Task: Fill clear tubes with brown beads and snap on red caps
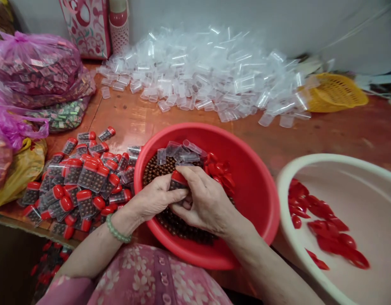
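Over the red basin (pixel 252 178), both hands meet on a small clear vial with a red cap (pixel 178 180), filled with brown beads. My left hand (pixel 157 197), with a green bead bracelet at the wrist, grips the vial from the left. My right hand (pixel 205 199) closes around it from the right, fingers pressing at the cap. The basin holds brown beads (pixel 154 167), a few empty clear vials (pixel 179 151) and loose red caps (pixel 219 169).
A heap of filled, red-capped vials (pixel 81 182) lies left of the basin. A big pile of empty clear vials (pixel 208 72) spreads along the back. A white basin (pixel 367 203) with red caps (pixel 325 233) stands at right. Pink bags (pixel 33 67) sit far left, a yellow basket (pixel 337 91) back right.
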`<state>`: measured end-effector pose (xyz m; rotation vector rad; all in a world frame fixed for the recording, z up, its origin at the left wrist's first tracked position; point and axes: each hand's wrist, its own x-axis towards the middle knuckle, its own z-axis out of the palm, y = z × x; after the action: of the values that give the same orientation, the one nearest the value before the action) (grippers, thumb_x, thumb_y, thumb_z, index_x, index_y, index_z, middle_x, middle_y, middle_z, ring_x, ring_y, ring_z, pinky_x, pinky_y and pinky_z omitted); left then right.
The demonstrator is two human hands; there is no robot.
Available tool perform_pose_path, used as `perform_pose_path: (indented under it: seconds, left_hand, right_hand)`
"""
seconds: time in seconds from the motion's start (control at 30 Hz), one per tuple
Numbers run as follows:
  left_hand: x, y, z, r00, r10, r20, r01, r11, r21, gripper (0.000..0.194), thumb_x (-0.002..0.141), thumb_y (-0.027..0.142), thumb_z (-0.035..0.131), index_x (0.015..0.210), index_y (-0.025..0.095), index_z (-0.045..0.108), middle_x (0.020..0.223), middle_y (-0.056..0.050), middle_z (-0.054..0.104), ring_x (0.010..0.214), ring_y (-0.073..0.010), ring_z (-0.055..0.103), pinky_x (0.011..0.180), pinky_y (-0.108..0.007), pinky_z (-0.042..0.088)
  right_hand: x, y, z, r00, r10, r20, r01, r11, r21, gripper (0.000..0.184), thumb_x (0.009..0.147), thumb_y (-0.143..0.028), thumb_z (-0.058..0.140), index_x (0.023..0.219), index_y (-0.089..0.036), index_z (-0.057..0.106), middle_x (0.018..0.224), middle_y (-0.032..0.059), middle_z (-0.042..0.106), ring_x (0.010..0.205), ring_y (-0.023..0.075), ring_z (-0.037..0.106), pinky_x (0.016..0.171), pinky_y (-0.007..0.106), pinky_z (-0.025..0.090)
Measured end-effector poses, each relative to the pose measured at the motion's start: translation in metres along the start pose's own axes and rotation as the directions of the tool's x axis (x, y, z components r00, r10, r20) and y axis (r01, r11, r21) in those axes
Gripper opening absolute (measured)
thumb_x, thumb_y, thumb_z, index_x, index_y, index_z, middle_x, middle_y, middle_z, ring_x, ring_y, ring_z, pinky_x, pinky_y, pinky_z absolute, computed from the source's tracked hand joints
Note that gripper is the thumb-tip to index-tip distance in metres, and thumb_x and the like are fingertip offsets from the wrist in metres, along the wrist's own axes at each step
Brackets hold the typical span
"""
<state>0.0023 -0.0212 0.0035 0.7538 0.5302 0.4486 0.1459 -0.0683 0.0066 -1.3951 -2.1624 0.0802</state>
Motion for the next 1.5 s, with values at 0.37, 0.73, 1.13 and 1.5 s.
perform_pose_path:
  seconds: [0.37, 0.73, 1.13, 1.5]
  left_hand:
    - [0.000, 0.003, 0.000, 1.000, 0.013, -0.025, -0.010, 0.989, 0.150, 0.028, 0.072, 0.035, 0.073, 0.080, 0.013, 0.058, 0.071, 0.001, 0.055, 0.067, -0.0107, 0.050, 0.068, -0.025, 0.041]
    - [0.002, -0.003, 0.000, 1.000, 0.014, -0.009, -0.010, 0.955, 0.295, 0.004, 0.080, 0.017, 0.057, 0.080, 0.013, 0.056, 0.072, 0.002, 0.050, 0.068, -0.0099, 0.045, 0.069, -0.023, 0.040]
    - [0.001, -0.004, -0.003, 0.998, 0.063, 0.021, -0.066, 0.933, 0.354, 0.023, 0.077, 0.014, 0.058, 0.099, 0.012, 0.065, 0.088, -0.003, 0.065, 0.088, -0.0171, 0.055, 0.088, -0.031, 0.043]
    - [-0.002, -0.004, -0.003, 0.999, -0.020, 0.039, 0.023, 0.997, -0.069, 0.047, 0.061, 0.048, 0.083, 0.080, 0.011, 0.060, 0.069, 0.002, 0.057, 0.060, -0.0066, 0.053, 0.061, -0.020, 0.044]
  right_hand:
    - [-0.006, 0.005, -0.011, 0.982, 0.170, 0.079, -0.188, 0.891, 0.413, 0.059, 0.078, -0.039, 0.072, 0.130, -0.021, 0.049, 0.117, 0.0128, 0.063, 0.106, 0.0272, 0.063, 0.088, 0.042, 0.054]
    - [-0.006, 0.002, -0.007, 0.908, 0.414, -0.065, -0.330, 0.803, 0.497, 0.017, 0.086, -0.020, 0.063, 0.101, -0.024, 0.070, 0.091, 0.0040, 0.073, 0.081, 0.0179, 0.068, 0.076, 0.034, 0.057]
    - [-0.013, -0.001, 0.001, 0.954, 0.249, -0.169, -0.193, 0.937, 0.293, 0.026, 0.087, -0.021, 0.062, 0.113, -0.025, 0.063, 0.096, 0.0065, 0.073, 0.085, 0.0214, 0.069, 0.075, 0.036, 0.058]
    - [-0.012, -0.006, 0.009, 0.992, -0.006, -0.125, -0.006, 0.995, -0.096, 0.073, 0.080, -0.034, 0.064, 0.143, -0.012, 0.032, 0.112, 0.0205, 0.062, 0.100, 0.0333, 0.062, 0.081, 0.050, 0.054]
